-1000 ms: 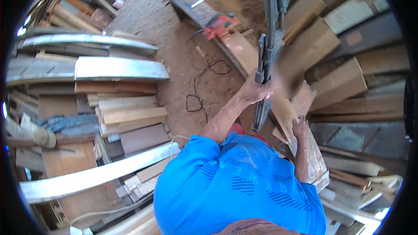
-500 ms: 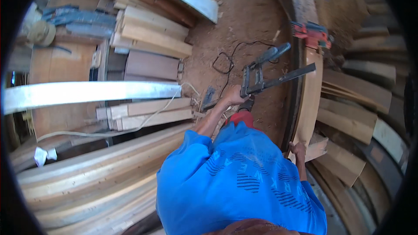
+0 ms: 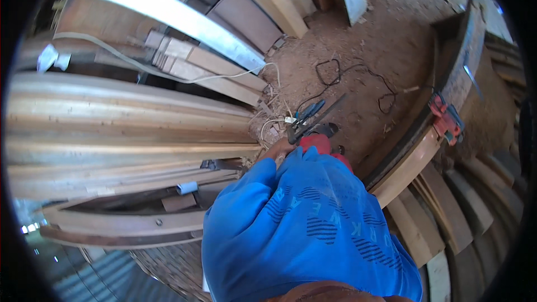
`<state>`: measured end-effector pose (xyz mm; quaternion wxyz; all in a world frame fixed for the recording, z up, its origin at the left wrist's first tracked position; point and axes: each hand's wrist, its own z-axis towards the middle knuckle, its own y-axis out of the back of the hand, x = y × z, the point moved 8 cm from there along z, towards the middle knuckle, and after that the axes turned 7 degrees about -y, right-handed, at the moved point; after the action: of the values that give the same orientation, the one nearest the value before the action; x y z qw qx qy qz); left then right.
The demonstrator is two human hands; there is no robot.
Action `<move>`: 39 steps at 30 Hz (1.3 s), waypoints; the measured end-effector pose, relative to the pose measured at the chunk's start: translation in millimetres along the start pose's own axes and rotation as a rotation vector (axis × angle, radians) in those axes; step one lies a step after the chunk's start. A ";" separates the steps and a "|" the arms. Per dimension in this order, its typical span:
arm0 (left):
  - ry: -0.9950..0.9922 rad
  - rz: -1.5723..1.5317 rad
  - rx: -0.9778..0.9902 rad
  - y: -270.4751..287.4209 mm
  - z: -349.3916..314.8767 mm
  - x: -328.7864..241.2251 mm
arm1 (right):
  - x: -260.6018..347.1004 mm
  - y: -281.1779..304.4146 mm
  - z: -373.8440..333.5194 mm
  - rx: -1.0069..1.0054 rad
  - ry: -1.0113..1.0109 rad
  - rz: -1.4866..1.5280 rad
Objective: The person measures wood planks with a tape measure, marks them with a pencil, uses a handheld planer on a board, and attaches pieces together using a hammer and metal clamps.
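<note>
Low in front of my body, my left hand (image 3: 279,149) is closed on a bar clamp (image 3: 327,111) with a dark metal bar and a blue handle. The clamp is held just above the ground, next to my red-clad leg (image 3: 316,143). Part of that hand is hidden by my blue sleeve. My right hand is out of sight, behind my blue shirt. To the right, a long pale board (image 3: 407,169) lies on a workbench, with a red and blue power tool (image 3: 446,120) resting at its far end.
A dark cord (image 3: 330,81) loops over the dirt floor (image 3: 369,42). Stacked planks (image 3: 128,123) fill the left side, with a pale cable (image 3: 190,80) across some. More boards (image 3: 442,207) lean at the right. A curved wooden frame (image 3: 128,223) lies at lower left.
My view has turned to the left. My left hand has brought the clamp down and closer to my legs. My right hand, earlier on the board's near end, has gone out of sight.
</note>
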<state>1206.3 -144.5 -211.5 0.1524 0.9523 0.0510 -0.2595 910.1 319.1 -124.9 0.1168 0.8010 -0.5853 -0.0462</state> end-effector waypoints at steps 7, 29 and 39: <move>0.122 -0.138 -0.179 -56.2 -82.7 57.0 | 49.3 120.5 42.2 0.212 0.260 0.203; 0.224 -0.929 -0.618 -145.7 -80.0 74.3 | 412.8 247.1 84.7 -0.037 0.492 -0.114; 0.236 -0.902 -0.655 -102.9 -37.9 -3.4 | 378.3 329.6 172.4 0.130 0.245 -0.172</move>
<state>1203.4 -35.0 -205.9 0.3069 0.7619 0.5471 -0.1615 685.8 -157.4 -188.6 0.1307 0.8538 -0.4976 0.0800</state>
